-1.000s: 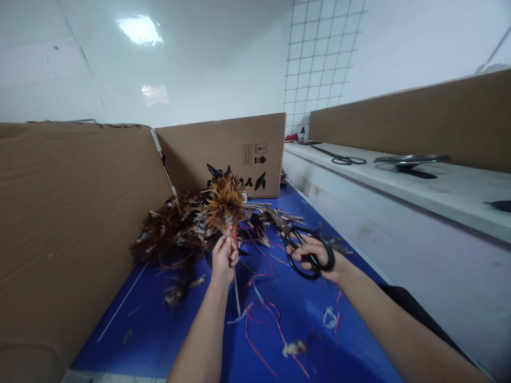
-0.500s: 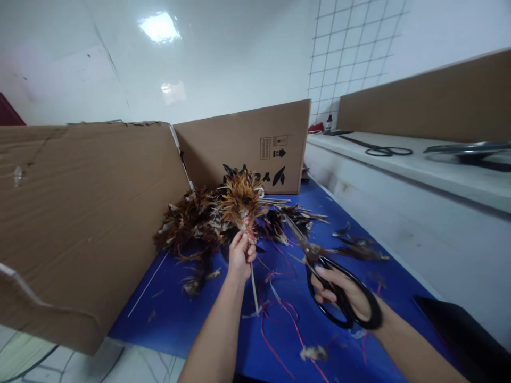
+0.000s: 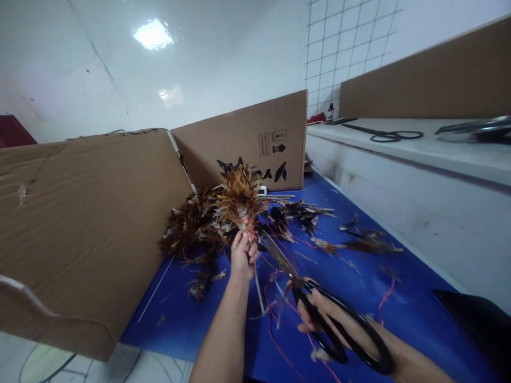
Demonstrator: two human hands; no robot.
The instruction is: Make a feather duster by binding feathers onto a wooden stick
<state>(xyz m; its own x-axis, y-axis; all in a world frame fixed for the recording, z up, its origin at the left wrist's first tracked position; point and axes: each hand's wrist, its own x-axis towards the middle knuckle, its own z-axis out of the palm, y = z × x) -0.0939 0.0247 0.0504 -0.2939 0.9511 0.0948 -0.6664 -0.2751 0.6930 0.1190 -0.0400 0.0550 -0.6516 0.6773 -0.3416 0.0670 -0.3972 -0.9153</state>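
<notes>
The left hand (image 3: 242, 256) is closed around the bound stem of a feather bundle (image 3: 239, 198), pinching it just below a wrap of red string, with the brown and orange plumes fanning upward above the fist and a thin pale stick hanging down from the grip toward the blue desk (image 3: 359, 287). The right hand (image 3: 343, 330), near and to the right, has its fingers threaded through the black loops of a pair of scissors (image 3: 319, 303) and grips them; the blades point up and left toward the stem just beneath the left hand, and whether the blades are parted cannot be told. Behind the bundle lies a heap of dark loose feathers (image 3: 191, 229), with more scattered feathers (image 3: 359, 244) farther right on the desk. Red strings (image 3: 279, 319) trail across the blue surface between the 2 arms. A tall cardboard sheet (image 3: 80, 223) stands along the left, and a cardboard box (image 3: 247, 138) with printed symbols stands at the far end. On the raised white ledge (image 3: 419, 154) to the right rests a second pair of scissors (image 3: 385, 135).
</notes>
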